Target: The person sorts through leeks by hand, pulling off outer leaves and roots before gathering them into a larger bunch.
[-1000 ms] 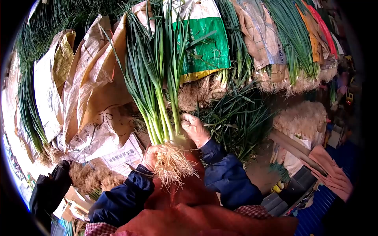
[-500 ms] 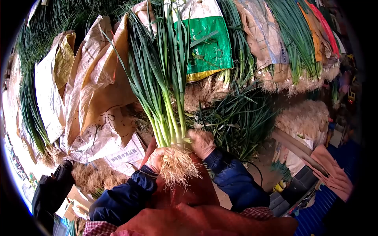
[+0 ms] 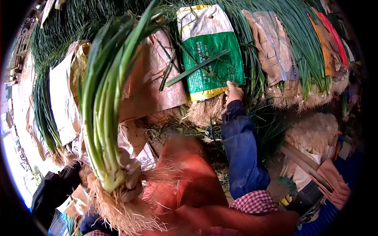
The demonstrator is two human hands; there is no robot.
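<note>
A bunch of green onions [image 3: 106, 129] is raised close to the camera on the left, leaves up and pale roots [image 3: 122, 208] hanging down. My left hand [image 3: 132, 177] is closed around its lower stalks, partly hidden behind them. Stretched forward, my right hand [image 3: 235, 93] grips the lower right corner of a green, white and yellow sack [image 3: 214, 49]. That sack lies over more green onions, whose roots [image 3: 206, 112] stick out below it. Loose green leaves [image 3: 199, 67] lie across the sack.
Beyond my hands, rows of green onions [image 3: 311, 67] lie under brown and white sacks [image 3: 271, 47]. A root-topped bundle [image 3: 313, 131] stands at right beside a wooden bar [image 3: 303, 159] with a pink cloth [image 3: 334, 181]. A dark sleeve [image 3: 55, 192] shows at lower left. Red cloth [image 3: 189, 185] covers my lap.
The green onion bunch has moved left and closer to the camera in my left hand. My right hand has left the bunch and reached forward to the green sack. The view has shifted slightly.
</note>
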